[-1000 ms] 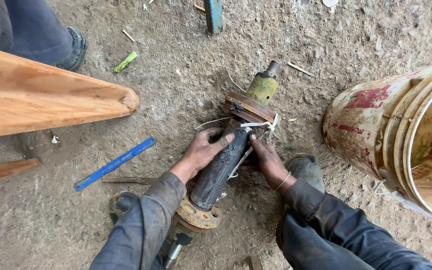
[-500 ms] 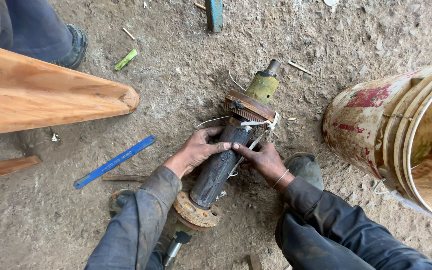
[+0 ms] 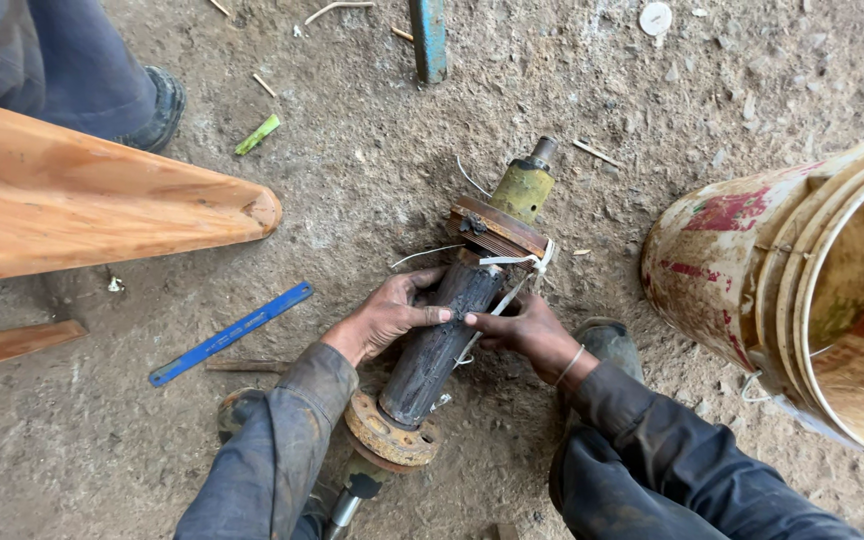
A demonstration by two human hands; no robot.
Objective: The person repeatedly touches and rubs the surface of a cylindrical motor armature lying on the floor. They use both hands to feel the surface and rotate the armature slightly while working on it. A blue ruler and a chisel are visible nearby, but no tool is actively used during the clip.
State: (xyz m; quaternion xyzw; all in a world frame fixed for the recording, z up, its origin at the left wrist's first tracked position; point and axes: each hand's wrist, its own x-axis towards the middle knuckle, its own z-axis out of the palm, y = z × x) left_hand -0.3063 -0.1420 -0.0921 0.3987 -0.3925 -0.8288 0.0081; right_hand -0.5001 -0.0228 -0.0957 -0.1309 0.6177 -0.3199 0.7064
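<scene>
Dirt floor (image 3: 652,100) open around cylinder (image 3: 439,340)

Dirt floor (image 3: 592,120) bears shaft assembly (image 3: 442,345), blue strip (image 3: 230,334), bucket (image 3: 742,270).

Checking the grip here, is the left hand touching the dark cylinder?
Touching. The head view shows the left hand with its fingers laid across the dark cylinder, no gap between them.

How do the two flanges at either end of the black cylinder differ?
The near flange is rusty orange with visible bolt holes; the far flange is darker brown, with white cord tied beside it. The near one sits by the left sleeve, the far one beyond both hands' fingers. Both ring the black cylinder.
</scene>
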